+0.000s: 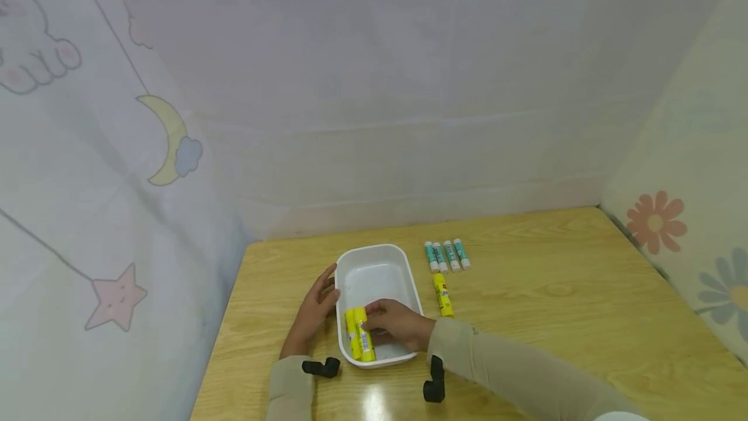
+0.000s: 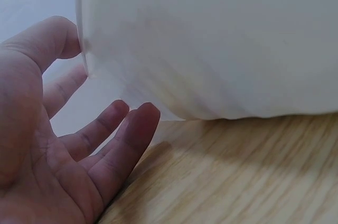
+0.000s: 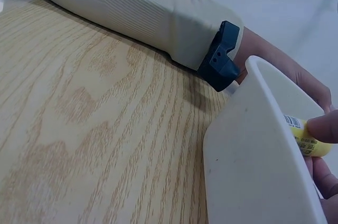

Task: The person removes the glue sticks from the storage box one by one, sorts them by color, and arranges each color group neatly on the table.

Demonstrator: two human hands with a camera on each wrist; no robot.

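A white plastic tray (image 1: 380, 256) stands on the wooden table. Inside it, at the near left, two yellow glue sticks lie side by side. My right hand (image 1: 400, 323) reaches in over the tray's right side and pinches the right-hand glue stick (image 1: 365, 336); its thumb presses on the printed yellow barrel (image 3: 297, 122) in the right wrist view. The other glue stick (image 1: 352, 335) lies against it on the left. Along the tray's left wall rests my left hand (image 1: 315, 310), and in the left wrist view its loosely spread fingers (image 2: 124, 147) touch the outer wall.
Right of the tray lies another yellow glue stick (image 1: 443, 295). Behind it several teal-and-white glue sticks (image 1: 447, 256) lie in a row. Patterned cloth (image 1: 409, 115) surrounds the table (image 1: 555, 291) at the back and sides.
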